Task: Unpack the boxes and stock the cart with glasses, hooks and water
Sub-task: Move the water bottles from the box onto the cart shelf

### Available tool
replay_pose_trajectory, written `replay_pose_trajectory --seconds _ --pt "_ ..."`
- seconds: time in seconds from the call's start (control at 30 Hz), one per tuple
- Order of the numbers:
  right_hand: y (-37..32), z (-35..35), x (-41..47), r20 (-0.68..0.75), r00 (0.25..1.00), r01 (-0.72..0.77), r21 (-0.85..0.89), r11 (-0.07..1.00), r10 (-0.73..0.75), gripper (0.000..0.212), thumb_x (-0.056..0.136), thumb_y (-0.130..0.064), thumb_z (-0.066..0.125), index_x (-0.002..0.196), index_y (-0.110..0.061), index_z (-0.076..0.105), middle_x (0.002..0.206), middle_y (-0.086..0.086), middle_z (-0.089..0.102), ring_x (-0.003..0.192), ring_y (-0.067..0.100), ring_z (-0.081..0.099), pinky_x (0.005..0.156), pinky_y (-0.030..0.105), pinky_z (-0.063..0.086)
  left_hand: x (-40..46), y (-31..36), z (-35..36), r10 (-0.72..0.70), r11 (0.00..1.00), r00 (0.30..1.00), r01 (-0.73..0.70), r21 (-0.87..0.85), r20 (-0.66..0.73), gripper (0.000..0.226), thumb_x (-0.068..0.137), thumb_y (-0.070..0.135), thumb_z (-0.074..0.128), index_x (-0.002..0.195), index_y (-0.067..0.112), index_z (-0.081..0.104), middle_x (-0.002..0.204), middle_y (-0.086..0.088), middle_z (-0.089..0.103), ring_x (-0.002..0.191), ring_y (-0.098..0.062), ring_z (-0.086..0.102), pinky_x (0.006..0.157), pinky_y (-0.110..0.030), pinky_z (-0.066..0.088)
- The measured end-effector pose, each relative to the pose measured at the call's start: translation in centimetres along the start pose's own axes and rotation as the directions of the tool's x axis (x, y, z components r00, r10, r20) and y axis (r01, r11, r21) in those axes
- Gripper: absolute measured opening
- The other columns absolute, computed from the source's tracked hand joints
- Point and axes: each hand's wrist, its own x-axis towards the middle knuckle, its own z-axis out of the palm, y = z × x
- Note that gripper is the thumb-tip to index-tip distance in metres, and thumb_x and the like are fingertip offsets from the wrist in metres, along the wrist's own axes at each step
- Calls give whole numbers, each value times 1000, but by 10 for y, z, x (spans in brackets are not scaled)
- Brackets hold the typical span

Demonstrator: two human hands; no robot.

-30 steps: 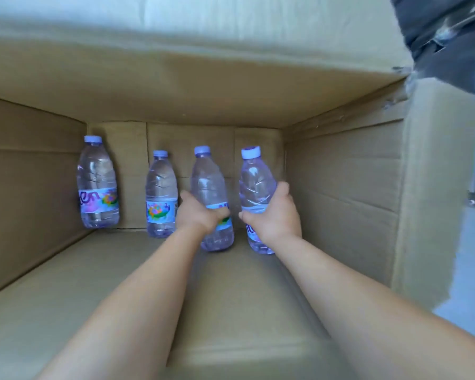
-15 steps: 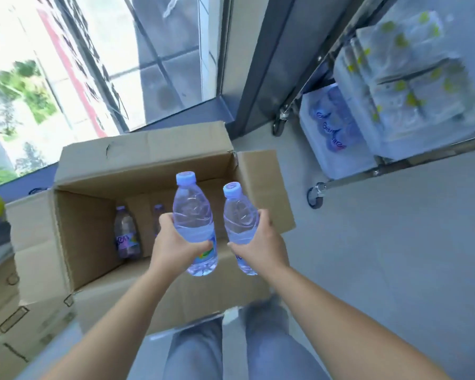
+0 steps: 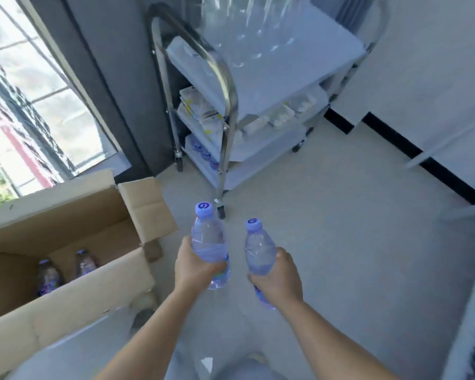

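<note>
So, quick rundown of where things sit:

Left hand [image 3: 195, 266]: fingers curled round the lower body of a water bottle [image 3: 209, 246], cap up, tilted a little forward.

Right hand [image 3: 276, 275]: same deal, wrapped round the lower half of a second bottle [image 3: 259, 253], just beside the first but not touching.

Cart [image 3: 228, 89]: ahead of both hands, well apart from them. Glasses on top look blurry; water packs seem to be on the bottom shelf.

Box [image 3: 66, 294]: off to the left of the left hand, two bottles still standing inside.

Tip for the carry: I'd keep both upright, crouch at the lowest shelf, and set one down at a time so neither tips.
</note>
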Motion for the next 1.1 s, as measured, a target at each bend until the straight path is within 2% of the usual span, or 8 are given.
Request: replay_pose_trajectory --seconds 0.17,0.3,0.43,0.57,0.7,0.83,0.97,1.1 --pt "59 -99 21 -47 999 -9 6 1000 9 58 59 -30 75 108 -13 50 105 3 54 98 25 57 72 30 46 -29 34 101 7 998 999 -9 65 38 54 47 22 73 94 21 47 89 3 62 78 -14 61 59 -24 43" --pt "77 -146 69 -46 999 -1 71 997 4 57 42 -41 62 91 -14 53 90 4 61 78 25 59 61 29 48 -13 76 162 62 991 998 -64 115 18 52 51 20 76 94 21 46 88 3 61 79 -17 61 59 -24 41" --pt "80 -184 127 7 999 32 135 990 -33 53 40 -43 62 86 -18 51 84 5 62 67 22 57 59 30 52 24 112 216 72 984 997 -73 166 8 56 54 19 79 100 19 48 90 2 61 81 -20 61 68 -29 45" --pt "80 -249 174 -8 999 38 200 979 -37 41 52 -29 72 85 -24 49 82 -2 62 61 15 60 48 23 45 56 153 267 30 976 1000 -29 214 -1 58 42 31 73 96 20 54 82 2 64 76 -20 64 65 -31 51" --pt "87 -318 231 -3 998 60 197 979 -61 27 49 -24 64 70 -22 47 59 -2 58 42 14 50 44 28 46 80 198 323 38 962 999 -47 269 36 50 39 38 65 86 21 60 74 4 67 68 -18 67 64 -36 58" --pt "101 -365 301 2 998 67 152 986 -68 41 42 -38 61 77 -21 47 70 6 62 49 19 51 51 32 55 88 249 381 68 979 998 -65 194 -8 54 54 21 82 94 24 47 85 7 59 77 -18 59 69 -30 49" --pt "101 -411 367 73 984 151 146 978 -163 47 41 -38 62 83 -23 45 76 7 64 54 24 55 54 33 55 106 280 438 93 978 992 -75 194 -84 36 45 29 70 77 18 58 66 1 61 58 -21 61 50 -29 47" --pt "86 -444 419 117 958 250 110 962 -262 49 50 -28 73 91 -22 48 90 -1 61 76 24 63 64 37 56 118 307 475 58 997 968 -46 54 -243 48 53 16 82 91 19 53 85 2 63 76 -18 62 66 -28 46"
